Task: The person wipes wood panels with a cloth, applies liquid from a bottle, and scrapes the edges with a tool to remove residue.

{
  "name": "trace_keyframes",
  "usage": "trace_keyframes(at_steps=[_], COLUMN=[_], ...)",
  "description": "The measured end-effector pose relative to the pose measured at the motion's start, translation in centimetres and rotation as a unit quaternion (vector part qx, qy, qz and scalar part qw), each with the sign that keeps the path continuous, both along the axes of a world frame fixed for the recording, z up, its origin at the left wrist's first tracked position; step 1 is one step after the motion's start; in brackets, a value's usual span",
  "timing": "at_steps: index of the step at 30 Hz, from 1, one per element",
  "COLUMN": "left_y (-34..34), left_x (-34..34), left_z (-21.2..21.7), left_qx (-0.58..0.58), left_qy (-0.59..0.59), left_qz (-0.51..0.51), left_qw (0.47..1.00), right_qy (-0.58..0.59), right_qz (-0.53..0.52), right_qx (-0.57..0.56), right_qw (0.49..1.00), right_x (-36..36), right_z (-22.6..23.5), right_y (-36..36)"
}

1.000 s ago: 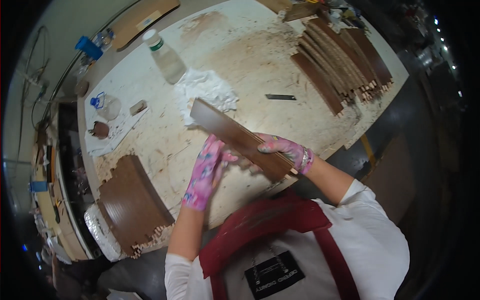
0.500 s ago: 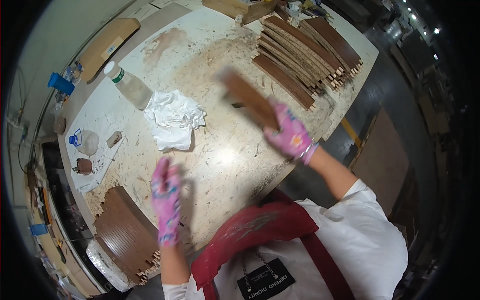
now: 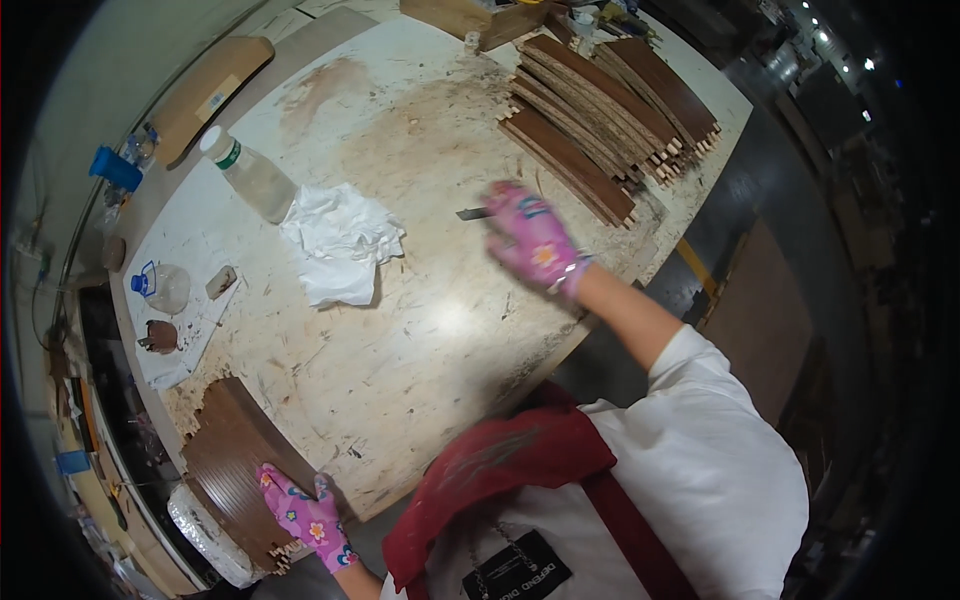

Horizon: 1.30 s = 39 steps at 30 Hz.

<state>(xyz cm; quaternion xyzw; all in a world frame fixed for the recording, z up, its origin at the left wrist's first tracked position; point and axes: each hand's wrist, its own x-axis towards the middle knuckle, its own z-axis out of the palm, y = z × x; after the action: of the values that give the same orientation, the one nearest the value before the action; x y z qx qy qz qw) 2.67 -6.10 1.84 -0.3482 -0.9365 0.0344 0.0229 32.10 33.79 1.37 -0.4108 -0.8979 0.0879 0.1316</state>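
My left hand (image 3: 305, 515), in a pink flowered glove, rests on the near end of a row of brown wooden strips (image 3: 235, 440) at the lower left. Its fingers lie stretched over the strips, with the thumb apart at the row's right edge. Mid-table, my right hand (image 3: 535, 235), in a matching glove, is smeared by motion. A dark flat blade (image 3: 471, 213) sticks out beside its fingers; whether they grip it is unclear. A pile of curved brown strips with pegged ends (image 3: 590, 110) lies beyond the right hand.
Crumpled white paper (image 3: 340, 245) lies left of centre, next to a clear bottle with a white cap (image 3: 250, 175). A small blue-capped bottle (image 3: 165, 287) stands farther left. A wooden box (image 3: 480, 22) sits at the back, and the table edge runs along the right.
The brown strip has left my right hand, and the pile on the right looks wider at its front. My right hand came over to the blade; my left hand dropped onto the left row.
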Motion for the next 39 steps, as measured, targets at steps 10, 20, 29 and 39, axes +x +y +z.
trace_keyframes(at_steps=[10,20,29,39], left_y=[1.0,0.4,8.0,7.7], left_x=[-0.3,-0.2,10.8,9.1], left_z=[0.8,0.6,-0.3,-4.5], left_qx=[0.014,0.465,0.484,0.418], left_qy=[-0.027,-0.689,-0.817,-0.873], left_qz=[-0.042,0.234,0.231,0.25], left_qw=[0.999,0.505,0.21,-0.022], right_qy=[0.018,0.183,-0.07,0.062], right_qz=[0.247,0.17,0.216,0.192], right_qx=[-0.025,-0.184,-0.044,0.016], right_qw=[0.969,0.951,0.973,0.979], right_x=[-16.4,-15.1,-15.1,-14.1], right_z=[-3.6,0.6,-1.5,-4.7], right_y=[-4.3,-2.2,-2.7,1.0])
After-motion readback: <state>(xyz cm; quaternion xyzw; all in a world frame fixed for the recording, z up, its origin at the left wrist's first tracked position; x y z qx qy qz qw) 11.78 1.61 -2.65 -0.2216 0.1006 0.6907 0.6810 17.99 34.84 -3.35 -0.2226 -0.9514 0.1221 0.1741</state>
